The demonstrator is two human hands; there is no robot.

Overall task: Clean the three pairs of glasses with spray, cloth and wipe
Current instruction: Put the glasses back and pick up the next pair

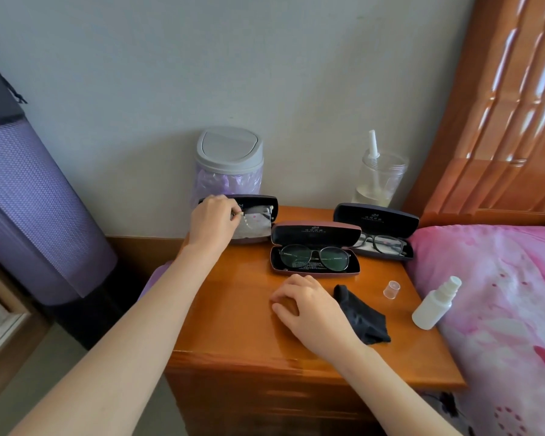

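The left grip [213, 221] reaches into the left case [258, 237] at the back of the tabletop [233, 325], its fingers curled and pinching the thin pale frame of the left glasses [249, 224], which lie on a grey cloth [254, 223] inside. The right grip [306, 305] rests on the tabletop with its fingers loosely bent, holding nothing visible, just beside a crumpled black cloth [362, 316]. Behind it the middle case [315, 234] lies open with round dark glasses [315, 257] in it. Further right, another open case [376, 217] holds dark-framed glasses [383, 244]. A clear cap [391, 289] stands near the tabletop's right edge, and the white spray bottle [433, 305] lies on the pink bed cover [501, 294].
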